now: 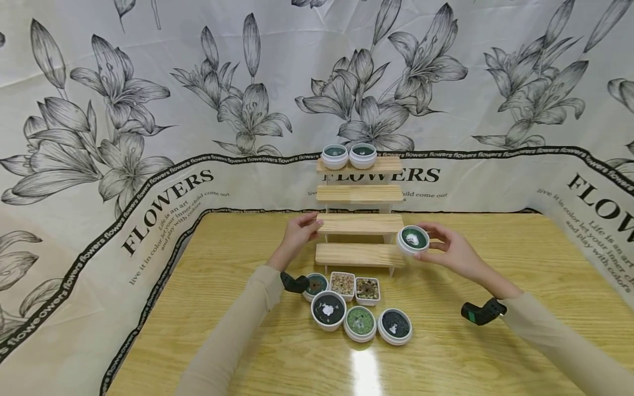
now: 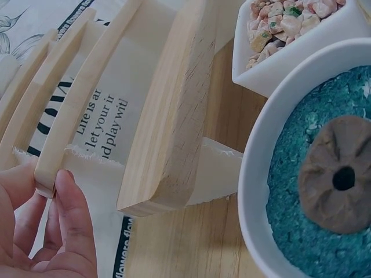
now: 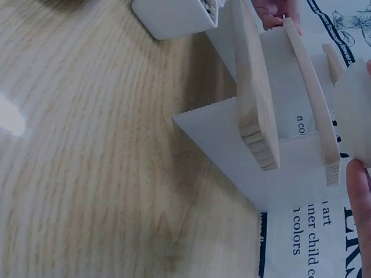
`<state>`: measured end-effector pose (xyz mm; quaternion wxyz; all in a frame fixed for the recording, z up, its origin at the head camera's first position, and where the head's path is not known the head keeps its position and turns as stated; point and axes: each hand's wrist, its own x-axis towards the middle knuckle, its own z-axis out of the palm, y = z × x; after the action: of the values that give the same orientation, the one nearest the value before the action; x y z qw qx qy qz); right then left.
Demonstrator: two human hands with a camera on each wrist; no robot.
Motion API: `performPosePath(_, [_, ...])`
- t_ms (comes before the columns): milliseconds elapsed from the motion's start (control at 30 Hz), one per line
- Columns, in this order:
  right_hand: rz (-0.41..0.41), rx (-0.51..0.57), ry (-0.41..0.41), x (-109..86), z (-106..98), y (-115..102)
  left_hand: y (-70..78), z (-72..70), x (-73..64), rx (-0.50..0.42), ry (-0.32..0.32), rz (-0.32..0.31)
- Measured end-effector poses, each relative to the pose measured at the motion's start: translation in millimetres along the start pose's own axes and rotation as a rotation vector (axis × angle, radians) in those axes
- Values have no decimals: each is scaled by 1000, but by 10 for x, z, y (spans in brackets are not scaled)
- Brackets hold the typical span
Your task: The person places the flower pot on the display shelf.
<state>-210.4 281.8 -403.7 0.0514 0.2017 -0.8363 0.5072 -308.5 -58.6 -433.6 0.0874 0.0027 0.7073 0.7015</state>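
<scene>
In the head view my left hand (image 1: 299, 234) pinches the left end of a wooden shelf board (image 1: 360, 224), second from the bottom of a four-step stand. The left wrist view shows thumb and fingers around that board's end (image 2: 46, 179). My right hand (image 1: 453, 250) grips a round white pot (image 1: 413, 240) with dark green filling and a white patch on top. This pot is just right of the stand's lower boards; in the right wrist view only part of its pale side (image 3: 353, 113) shows. Two white pots with green filling, a left one (image 1: 334, 157) and a right one (image 1: 363, 156), stand on the top board.
Before the stand are a teal-filled pot (image 1: 316, 285) with a brown piece, two square pebble-filled pots (image 1: 342, 285) (image 1: 367, 290), two dark-filled round pots (image 1: 328, 311) (image 1: 394, 326) and a green-filled pot (image 1: 360, 323). A flowered cloth (image 1: 267, 181) hangs behind the wooden table (image 1: 238, 341).
</scene>
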Motion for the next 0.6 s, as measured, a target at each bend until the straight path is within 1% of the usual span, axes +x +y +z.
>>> performPosePath(133, [-3,-4,-7,97,-17,-47,-7,-3,4,4,-9,1])
performPosePath(300, [-41,-16,-8,231,-50,-102,-13,-10,17,-2,-11,3])
performPosePath(433, [-63,8,-6,341,-65,-165,-24,-13,29,-13,-7,10])
performPosePath(533, [-60,15,-4,414,-66,-220,-26,-15,28,-22,-8,11])
performPosePath(600, [-52,-3,-4,455,-67,-259,-23,-16,23,-26,-8,7])
